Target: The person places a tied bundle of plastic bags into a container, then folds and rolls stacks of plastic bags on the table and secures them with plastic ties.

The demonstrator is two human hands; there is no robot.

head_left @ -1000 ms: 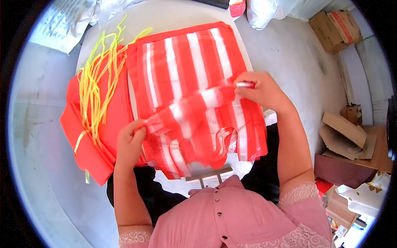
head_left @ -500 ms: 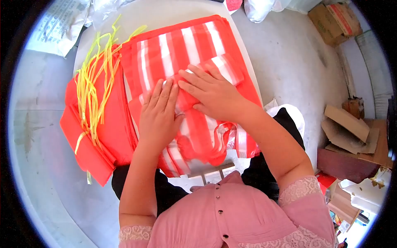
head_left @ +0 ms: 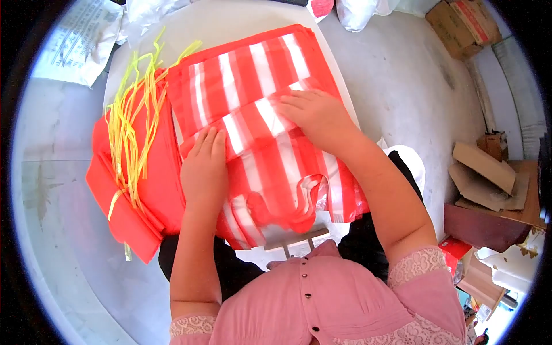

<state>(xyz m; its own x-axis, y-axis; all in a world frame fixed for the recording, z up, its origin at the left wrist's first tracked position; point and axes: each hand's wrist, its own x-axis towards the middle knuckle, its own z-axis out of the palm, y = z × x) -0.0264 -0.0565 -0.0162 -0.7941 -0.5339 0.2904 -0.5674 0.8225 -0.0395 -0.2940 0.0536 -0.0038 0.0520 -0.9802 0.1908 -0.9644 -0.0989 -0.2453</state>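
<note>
A stack of red-and-white striped plastic bags (head_left: 264, 63) with cut-out handles lies on the pale table before me. Across its middle runs a folded band of striped bag (head_left: 253, 122). My left hand (head_left: 204, 164) rests on the band's left end, its fingers stretched out and its thumb hidden. Toward the right end, my right hand (head_left: 316, 118) lies over the band with fingers extended; its thumb is out of sight too. To the left of the stack, yellow ties (head_left: 135, 121) are draped over a pile of plain red bags (head_left: 164, 149).
The pale table (head_left: 230, 20) extends beyond the stack. White sacks (head_left: 80, 43) stand at far left. On the right are a cardboard box (head_left: 463, 29) by the wall and an open carton (head_left: 483, 178) on a brown box.
My hands have moved apart along the folded band, the left one to the left and the right one to the right. More of the band shows between them, and it looks flatter.
</note>
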